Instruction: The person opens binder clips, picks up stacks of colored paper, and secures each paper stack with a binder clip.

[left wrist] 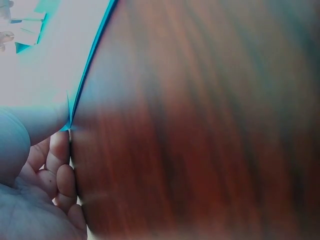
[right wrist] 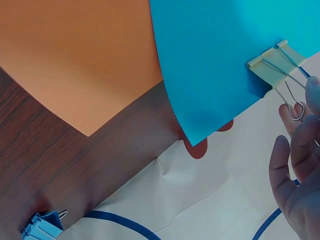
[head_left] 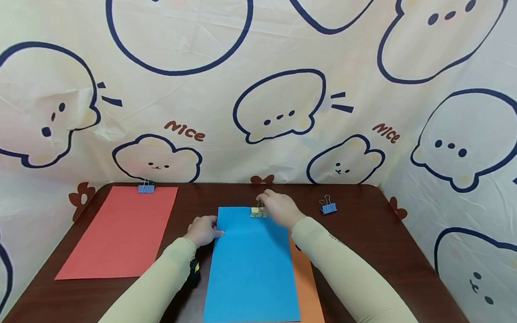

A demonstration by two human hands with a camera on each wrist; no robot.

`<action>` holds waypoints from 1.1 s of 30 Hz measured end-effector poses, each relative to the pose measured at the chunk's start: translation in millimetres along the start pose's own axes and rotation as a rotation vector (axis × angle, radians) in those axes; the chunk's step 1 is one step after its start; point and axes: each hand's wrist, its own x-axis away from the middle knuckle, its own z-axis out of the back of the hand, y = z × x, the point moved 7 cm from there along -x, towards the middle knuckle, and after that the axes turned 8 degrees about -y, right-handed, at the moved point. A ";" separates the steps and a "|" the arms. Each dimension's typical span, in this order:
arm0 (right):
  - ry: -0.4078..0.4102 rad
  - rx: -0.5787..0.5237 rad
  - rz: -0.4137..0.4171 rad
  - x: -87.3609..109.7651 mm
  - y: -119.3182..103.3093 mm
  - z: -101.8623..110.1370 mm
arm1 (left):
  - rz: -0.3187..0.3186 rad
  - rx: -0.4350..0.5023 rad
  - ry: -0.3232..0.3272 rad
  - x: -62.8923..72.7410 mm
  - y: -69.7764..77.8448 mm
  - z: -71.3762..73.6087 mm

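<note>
A sheet of blue paper (head_left: pixel 253 274) lies partly over an orange sheet (head_left: pixel 307 294). A pale yellow binder clip (right wrist: pixel 276 64) sits on the blue sheet's far edge. My right hand (head_left: pixel 280 209) pinches that clip by its wire handles, with the thumb at one handle and fingers behind the other. At the blue sheet's left edge, my left hand (head_left: pixel 203 230) holds the paper; its thumb lies on top and the curled fingers (left wrist: pixel 60 145) are at and below the edge. In the left wrist view the paper looks washed out by glare.
On the left lies a red sheet (head_left: pixel 123 232) with a blue binder clip (head_left: pixel 146 188) on its far edge. Another blue binder clip (head_left: pixel 328 206) rests on the brown table (head_left: pixel 362 237) at the back right. A printed cloth (head_left: pixel 287 46) hangs behind and beside the table.
</note>
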 end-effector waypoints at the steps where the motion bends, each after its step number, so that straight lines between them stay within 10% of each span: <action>1: 0.000 -0.001 -0.001 0.2 0.0 0.1 | -0.001 0.002 0.000 0.3 0.4 0.1; 33: -0.045 -0.017 0.009 2.8 10.3 -6.1 | -0.009 -0.016 -0.001 1.0 1.5 0.8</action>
